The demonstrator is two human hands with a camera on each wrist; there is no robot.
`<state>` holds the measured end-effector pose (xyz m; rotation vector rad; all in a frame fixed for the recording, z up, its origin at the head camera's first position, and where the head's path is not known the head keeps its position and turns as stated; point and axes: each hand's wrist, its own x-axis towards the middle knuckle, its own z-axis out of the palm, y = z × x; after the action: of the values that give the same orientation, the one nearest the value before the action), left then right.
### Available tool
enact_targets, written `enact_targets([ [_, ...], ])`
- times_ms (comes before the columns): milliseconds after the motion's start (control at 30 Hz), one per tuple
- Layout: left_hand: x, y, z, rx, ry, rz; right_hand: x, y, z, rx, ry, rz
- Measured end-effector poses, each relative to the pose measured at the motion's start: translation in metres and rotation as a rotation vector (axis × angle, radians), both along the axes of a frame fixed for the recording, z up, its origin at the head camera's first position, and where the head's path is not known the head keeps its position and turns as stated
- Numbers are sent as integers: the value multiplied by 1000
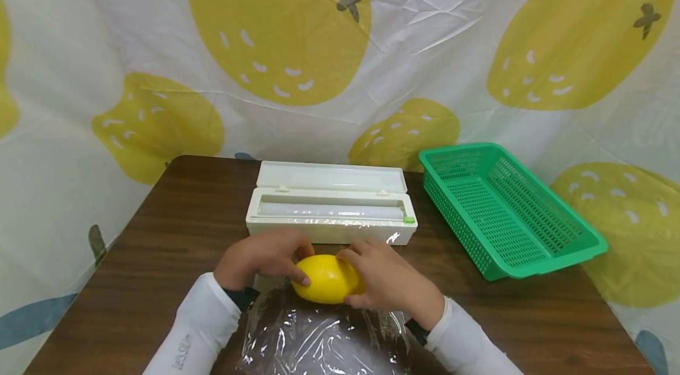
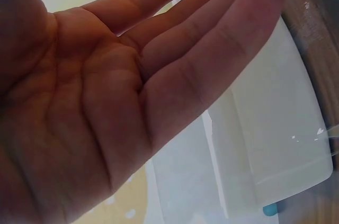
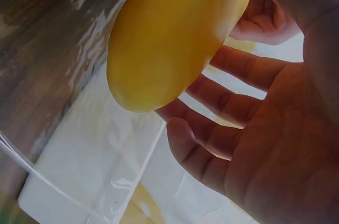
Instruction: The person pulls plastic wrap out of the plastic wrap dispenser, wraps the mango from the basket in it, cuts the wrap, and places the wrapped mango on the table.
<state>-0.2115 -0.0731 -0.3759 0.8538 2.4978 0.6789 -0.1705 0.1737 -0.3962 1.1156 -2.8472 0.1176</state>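
Note:
A smooth, oval yellow fruit (image 1: 326,279) is held between both hands over a sheet of clear cling film (image 1: 319,342) on the table. My left hand (image 1: 268,254) holds its left end, with the thumb at the front and fingers behind. From the other end my right hand (image 1: 388,277) grips it between thumb and fingers; the right wrist view shows the fruit (image 3: 169,38) against those fingertips. The left wrist view shows mostly the palm (image 2: 79,102), and the fruit is almost out of that frame. Just behind the hands stands a white cling film dispenser (image 1: 329,234), lid raised, roll inside.
A green plastic basket (image 1: 552,271) with mesh sides stands at the right of the brown wooden table (image 1: 154,280). A curtain (image 1: 404,62) printed with yellow fruit hangs behind the table. The film stretches from the dispenser toward the near edge.

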Motion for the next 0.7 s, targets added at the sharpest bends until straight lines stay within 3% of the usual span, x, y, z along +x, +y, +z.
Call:
enact_targets([
  [333, -3, 2, -9, -28, 15, -22, 0, -2, -7, 33, -10, -1],
  [567, -2, 3, -7, -29, 9, -22, -1, -1, -9, 26, -38, -16],
  [700, 0, 5, -5, -12, 50, -58, -1, 1, -11, 30, -65, -26],
])
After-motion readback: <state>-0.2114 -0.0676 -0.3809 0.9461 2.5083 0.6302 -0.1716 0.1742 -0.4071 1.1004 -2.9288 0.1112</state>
